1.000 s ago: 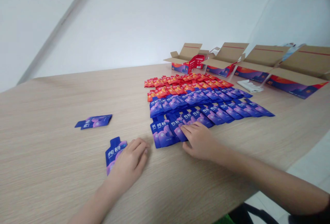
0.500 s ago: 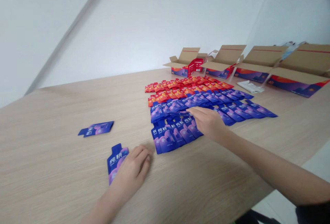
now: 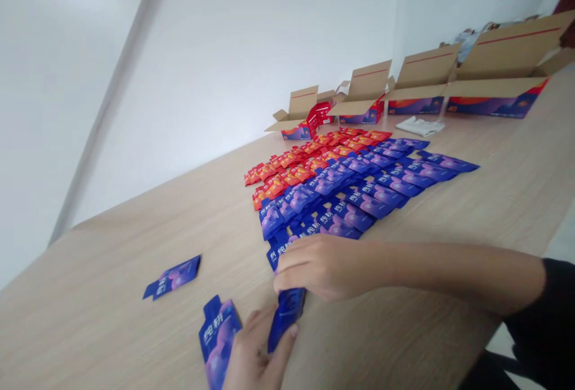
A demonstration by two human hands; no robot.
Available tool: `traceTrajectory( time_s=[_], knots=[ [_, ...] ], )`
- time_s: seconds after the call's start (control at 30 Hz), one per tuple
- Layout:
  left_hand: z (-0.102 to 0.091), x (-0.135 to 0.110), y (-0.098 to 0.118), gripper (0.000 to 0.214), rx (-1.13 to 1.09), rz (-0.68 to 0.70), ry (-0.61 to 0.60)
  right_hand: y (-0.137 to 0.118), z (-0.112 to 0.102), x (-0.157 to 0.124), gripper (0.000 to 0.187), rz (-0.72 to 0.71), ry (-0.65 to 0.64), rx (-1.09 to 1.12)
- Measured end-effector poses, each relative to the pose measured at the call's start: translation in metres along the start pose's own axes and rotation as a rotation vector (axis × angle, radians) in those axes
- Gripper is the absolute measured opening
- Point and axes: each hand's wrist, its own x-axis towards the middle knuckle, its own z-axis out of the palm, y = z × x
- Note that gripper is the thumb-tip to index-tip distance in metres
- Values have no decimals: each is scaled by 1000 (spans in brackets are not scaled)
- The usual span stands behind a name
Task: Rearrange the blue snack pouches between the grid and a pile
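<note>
My right hand [image 3: 327,264] is closed over the near left end of the front row of blue sachets [image 3: 377,201]. Its fingers grip the upper part of a dark blue sachet [image 3: 286,317]; whether more than one is held is hidden. My left hand [image 3: 256,348] pinches the same sachet's lower end between thumb and fingers. Beside the left hand, partly behind it, lies a single blue and purple sachet [image 3: 219,342]. Farther left, another blue sachet [image 3: 174,277] lies flat on its own.
Rows of red and orange sachets [image 3: 287,177] lie behind the blue rows on the wooden table [image 3: 112,318]. Several open cardboard boxes [image 3: 494,105] stand along the back right. A white cloth or bag [image 3: 420,126] lies before them. A wall rises behind.
My right hand has come from the middle of the blue row to its near left end. My left hand now grips a blue sachet together with it. The camera view has tilted.
</note>
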Motion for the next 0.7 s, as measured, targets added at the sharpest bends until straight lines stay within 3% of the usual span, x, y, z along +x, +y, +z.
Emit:
traceTrajectory(
  time_s=[0.07,0.17,0.27,0.37,0.43,0.57,0.63,0.7],
  knots=[
    [4,1,3,38,-88,-60,-39,-1,-3,-1,25,97,29,128],
    [8,2,1,40,-197,-130,21,2,-11,-4,36,283,24,301],
    [10,2,-4,39,-193,-139,42,6,-16,-8,25,292,-36,370],
    [13,0,-5,39,-140,-144,70,11,-19,-11,14,291,-12,371],
    [15,0,-5,42,-117,-156,129,19,-20,-11,12,322,67,351],
    [17,7,-14,47,-204,-162,202,52,-20,-5,14,440,362,221],
    [16,11,-23,45,-269,-181,206,76,-12,-2,20,455,469,125],
    [15,13,-31,40,-302,-203,177,101,2,0,27,453,496,31]
  ],
)
